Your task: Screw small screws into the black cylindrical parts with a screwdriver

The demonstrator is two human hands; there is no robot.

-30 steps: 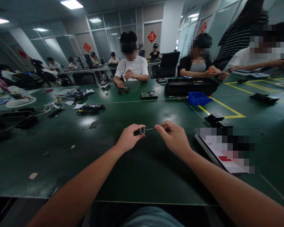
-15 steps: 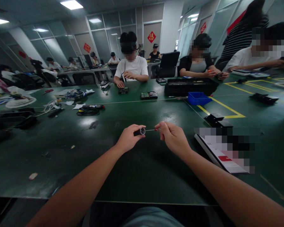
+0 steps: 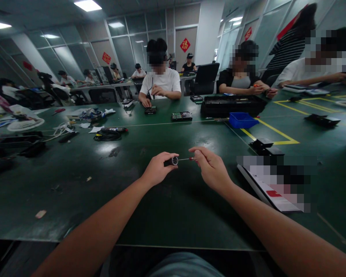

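My left hand (image 3: 158,167) is closed around a small black cylindrical part (image 3: 174,161) with a round, silvery-rimmed end. Thumb and fingers pinch it from below and above. To its right, my right hand (image 3: 212,167) grips a screwdriver (image 3: 192,158) by its red handle, index finger raised and stretched along the top. The thin metal shaft points left and reaches the side of the cylindrical part. Whether its tip sits in a screw is too small to tell. Both hands are held above the green table (image 3: 161,215).
At right lies a white box (image 3: 256,184), partly blurred, with black brackets (image 3: 263,146) behind it. A blue bin (image 3: 242,120) stands before a long black tray (image 3: 233,105). A coiled black cable (image 3: 108,134) lies left. Across the table, a person (image 3: 161,82) handles a dark device (image 3: 150,110).
My right index finger has lifted and straightened, and more of the screwdriver's red handle shows. Both hands have shifted very slightly right; the left keeps its hold on the part.
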